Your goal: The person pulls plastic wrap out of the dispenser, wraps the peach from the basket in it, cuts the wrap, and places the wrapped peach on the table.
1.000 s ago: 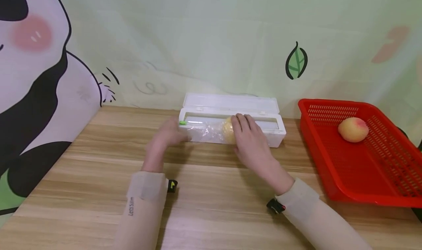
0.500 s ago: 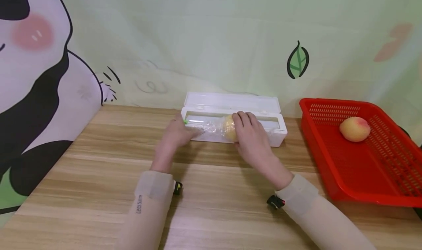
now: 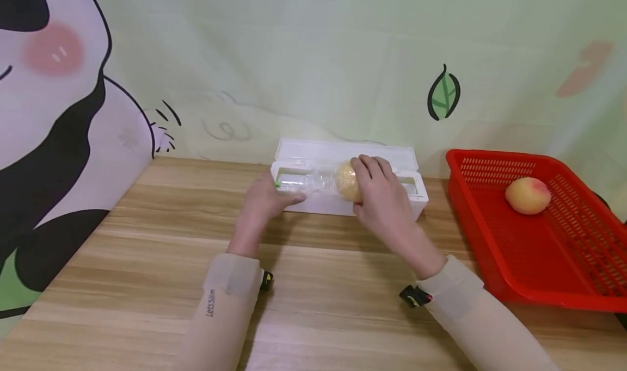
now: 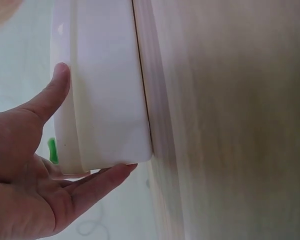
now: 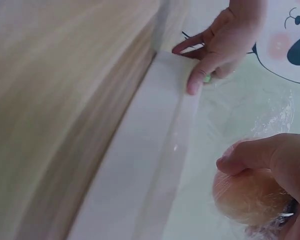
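A white cling film dispenser [image 3: 323, 203] stands on the table with its lid raised at the back. My left hand [image 3: 264, 198] holds its left end, the thumb on the front top edge and the fingers against the end face, as the left wrist view shows. A green slider [image 4: 53, 151] sits beside that hand. My right hand [image 3: 384, 194] grips a peach [image 3: 348, 181] wrapped in clear film, over the dispenser's opening. Crumpled cling film [image 3: 320, 179] stretches from the peach toward the left hand. The right wrist view shows the thumb across the wrapped peach [image 5: 250, 197].
At the right stands a red plastic basket [image 3: 509, 273] with another peach [image 3: 528, 195] inside it. The wooden table [image 3: 333, 305] reaches back to a printed cloth backdrop [image 3: 313, 61] just behind the dispenser.
My left hand has moved right onto the dispenser's end, its thumb now on the front edge. The right hand has raised the wrapped peach a little and shifted it right.
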Action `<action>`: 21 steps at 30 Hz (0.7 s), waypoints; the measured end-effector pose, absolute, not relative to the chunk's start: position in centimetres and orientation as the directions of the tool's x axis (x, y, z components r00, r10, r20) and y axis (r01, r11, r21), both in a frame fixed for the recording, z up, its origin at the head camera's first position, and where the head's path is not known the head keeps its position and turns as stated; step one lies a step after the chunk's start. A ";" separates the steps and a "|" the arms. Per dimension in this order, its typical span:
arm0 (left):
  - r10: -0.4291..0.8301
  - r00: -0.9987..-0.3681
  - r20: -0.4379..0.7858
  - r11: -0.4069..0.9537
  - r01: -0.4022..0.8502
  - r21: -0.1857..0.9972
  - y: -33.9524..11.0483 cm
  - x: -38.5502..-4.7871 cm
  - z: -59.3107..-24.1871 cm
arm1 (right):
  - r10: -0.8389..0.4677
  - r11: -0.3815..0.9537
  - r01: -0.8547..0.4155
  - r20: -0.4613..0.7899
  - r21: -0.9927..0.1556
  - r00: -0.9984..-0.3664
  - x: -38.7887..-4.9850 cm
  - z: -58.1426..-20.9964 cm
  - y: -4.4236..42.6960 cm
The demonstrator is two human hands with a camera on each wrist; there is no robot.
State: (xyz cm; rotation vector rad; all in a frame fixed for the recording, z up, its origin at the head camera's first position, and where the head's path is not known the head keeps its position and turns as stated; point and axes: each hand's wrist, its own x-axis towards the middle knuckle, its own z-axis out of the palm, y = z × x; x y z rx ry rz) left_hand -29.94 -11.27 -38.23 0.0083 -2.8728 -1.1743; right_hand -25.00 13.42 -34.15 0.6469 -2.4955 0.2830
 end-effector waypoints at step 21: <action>-0.058 -0.998 -0.011 0.716 -0.049 0.696 -11.1 -30.1 -38.2 | -0.416 0.833 -0.554 0.668 0.007 -0.617 -23.9 -30.8 13.0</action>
